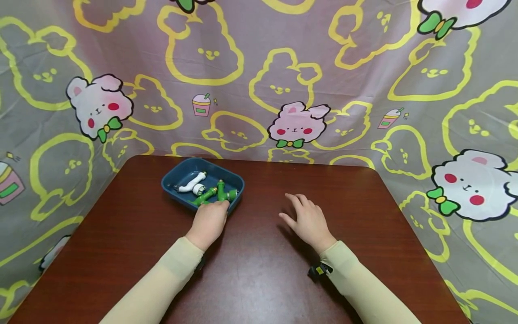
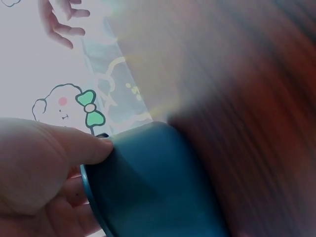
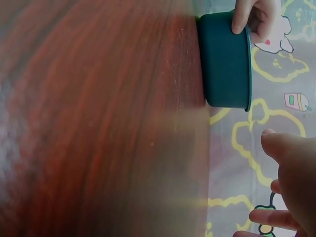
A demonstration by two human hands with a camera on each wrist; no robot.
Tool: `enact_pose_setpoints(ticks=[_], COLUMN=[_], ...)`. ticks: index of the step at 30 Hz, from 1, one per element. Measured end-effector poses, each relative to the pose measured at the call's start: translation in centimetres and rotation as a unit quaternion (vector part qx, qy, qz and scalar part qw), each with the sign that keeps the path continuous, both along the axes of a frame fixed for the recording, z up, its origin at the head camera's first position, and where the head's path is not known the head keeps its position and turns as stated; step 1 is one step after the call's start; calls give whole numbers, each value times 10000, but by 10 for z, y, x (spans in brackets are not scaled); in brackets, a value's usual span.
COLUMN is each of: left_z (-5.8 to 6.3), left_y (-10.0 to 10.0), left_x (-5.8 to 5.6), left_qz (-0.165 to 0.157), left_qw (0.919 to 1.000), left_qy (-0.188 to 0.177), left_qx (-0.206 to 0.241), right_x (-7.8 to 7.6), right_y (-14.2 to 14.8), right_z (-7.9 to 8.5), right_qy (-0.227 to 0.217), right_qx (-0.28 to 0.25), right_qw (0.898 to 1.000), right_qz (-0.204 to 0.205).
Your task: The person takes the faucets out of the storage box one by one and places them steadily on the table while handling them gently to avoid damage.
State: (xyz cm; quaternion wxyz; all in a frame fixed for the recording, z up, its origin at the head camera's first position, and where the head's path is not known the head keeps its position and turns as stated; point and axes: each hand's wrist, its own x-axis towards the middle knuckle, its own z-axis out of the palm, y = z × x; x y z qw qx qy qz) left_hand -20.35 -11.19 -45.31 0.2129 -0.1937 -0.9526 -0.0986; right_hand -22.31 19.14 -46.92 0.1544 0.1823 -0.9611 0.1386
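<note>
My left hand (image 1: pixel 208 222) grips the near rim of a dark blue plastic basin (image 1: pixel 171 192). In the left wrist view its thumb (image 2: pixel 94 148) presses the outer wall, and the other fingers go over the rim. Inside the basin lie a white faucet (image 1: pixel 193 182) and green faucets (image 1: pixel 221 191), the nearer ones partly hidden by the hand. To the right of the basin, my right hand (image 1: pixel 309 221) hovers over the table with its fingers spread and holds nothing; the right wrist view also shows the basin's side apart from it.
The brown wooden table (image 1: pixel 259 270) reaches back to a curtain (image 1: pixel 243 40) printed with bears and rabbits, which surrounds its back and sides. A small black device (image 1: pixel 319 271) sits on the right wrist.
</note>
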Motion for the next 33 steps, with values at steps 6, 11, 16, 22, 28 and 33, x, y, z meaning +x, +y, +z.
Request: enact_pose_setpoints(ticks=[6, 11, 16, 22, 28, 33], left_z=[-1, -1, -2, -3, -5, -5], left_y=[7, 12, 18, 23, 31, 36], left_x=[-2, -3, -1, 0, 0, 0], left_qz=[34, 42, 11, -9, -108, -141], left_qw=[10000, 10000, 9997, 9993, 9994, 9996], left_qy=[-13, -71, -247, -353, -305, -193], left_qx=[3, -21, -63, -85, -137, -149], right_x=[-3, -4, -3, -1, -1, -2], right_y=[1, 0, 0, -1, 1, 0], right_z=[3, 6, 6, 3, 1, 2], right_qy=[33, 142, 2, -62, -5, -16], right_qx=[-76, -98, -97, -184, -115, -156], right_qw=[10000, 9998, 9999, 9998, 9999, 9999], right_qz=[31, 18, -48, -11, -28, -26])
